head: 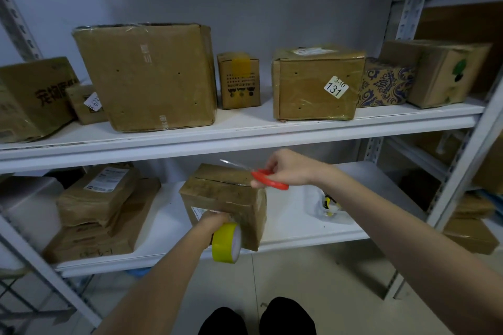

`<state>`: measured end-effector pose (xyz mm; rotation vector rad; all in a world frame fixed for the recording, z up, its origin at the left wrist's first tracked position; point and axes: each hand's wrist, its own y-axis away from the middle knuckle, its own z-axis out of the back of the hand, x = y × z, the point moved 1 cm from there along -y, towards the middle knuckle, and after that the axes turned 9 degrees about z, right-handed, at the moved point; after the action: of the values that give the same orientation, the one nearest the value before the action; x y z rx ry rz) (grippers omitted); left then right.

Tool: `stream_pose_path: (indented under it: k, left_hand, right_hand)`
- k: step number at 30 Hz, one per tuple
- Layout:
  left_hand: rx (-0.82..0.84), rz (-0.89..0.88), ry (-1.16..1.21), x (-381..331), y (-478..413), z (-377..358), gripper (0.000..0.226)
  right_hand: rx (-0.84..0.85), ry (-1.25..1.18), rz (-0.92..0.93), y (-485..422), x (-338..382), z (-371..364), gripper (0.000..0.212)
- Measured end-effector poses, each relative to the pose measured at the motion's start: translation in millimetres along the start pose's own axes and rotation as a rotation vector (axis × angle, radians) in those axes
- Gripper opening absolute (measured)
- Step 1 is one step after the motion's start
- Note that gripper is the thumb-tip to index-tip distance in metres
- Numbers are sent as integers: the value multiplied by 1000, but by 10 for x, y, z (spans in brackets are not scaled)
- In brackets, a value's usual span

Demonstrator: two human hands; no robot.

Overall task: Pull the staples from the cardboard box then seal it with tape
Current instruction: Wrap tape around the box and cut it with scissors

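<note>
A cardboard box [217, 193] stands on the lower white shelf [288, 228], near its front edge, with its top flaps closed along a seam. My left hand [212, 221] grips a yellow tape roll [226, 242] against the box's front face. My right hand [288, 167] holds red-handled scissors [268, 179] above the box's right top edge. The scissor blades point left over the box top.
Several cardboard boxes line the upper shelf [245, 130]. Stacked packages [100, 198] lie left of the box on the lower shelf. A clear plastic bag [326, 207] sits to its right. Metal shelf posts [462, 171] flank both sides, and my shoes show on the tiled floor.
</note>
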<state>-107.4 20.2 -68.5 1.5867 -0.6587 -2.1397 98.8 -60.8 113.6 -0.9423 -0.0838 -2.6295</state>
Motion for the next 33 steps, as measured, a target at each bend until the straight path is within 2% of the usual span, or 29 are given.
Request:
stream_pose_path:
  k: [1, 2, 4, 5, 8, 9, 11, 12, 13, 16, 20, 23, 27, 30, 33]
  left_hand:
    - [2, 11, 8, 39, -111, 7, 60]
    - [0, 19, 9, 70, -214, 15, 65]
    - [5, 51, 4, 176, -497, 29, 71]
    - [2, 55, -8, 216, -567, 39, 76]
    - [4, 80, -32, 274, -664, 23, 88]
    - [21, 107, -62, 262, -577, 3, 82]
    - [-1, 93, -111, 102, -132, 3, 45]
    - [7, 98, -83, 110, -156, -3, 28]
    - [15, 90, -54, 145, -238, 5, 24]
    - [82, 100, -19, 268, -481, 49, 66]
    - [155, 101, 54, 120, 78, 62, 27]
    - [234, 93, 76, 117, 62, 91, 30]
    - [210, 103, -11, 72, 37, 130, 40]
    - [168, 81, -63, 56, -48, 122, 42]
    - [4, -29, -225, -59, -47, 82, 39]
  right_hand:
    - [90, -10, -14, 46, -79, -55, 68]
    - [192, -40, -28, 93, -158, -102, 64]
    - [412, -161, -110, 185, -333, -200, 45]
    - [499, -227, -164, 213, -434, -262, 42]
    - [603, -360, -299, 229, -673, -480, 44]
    - [614, -387, -327, 214, -728, -553, 45]
    - [638, -430, -365, 148, -796, -698, 46]
    - [645, -455, -375, 110, -812, -763, 47]
    - [642, -468, -383, 72, -829, -818, 47]
    - [586, -482, -400, -23, -865, -903, 45]
    - [519, -508, -371, -101, -866, -967, 45]
    - [488, -517, -309, -148, -825, -1026, 38]
    - [413, -512, -248, -198, -791, -1058, 33]
    - [362, -422, -208, -215, -790, -1027, 31]
    - [345, -327, -130, -229, -769, -986, 27]
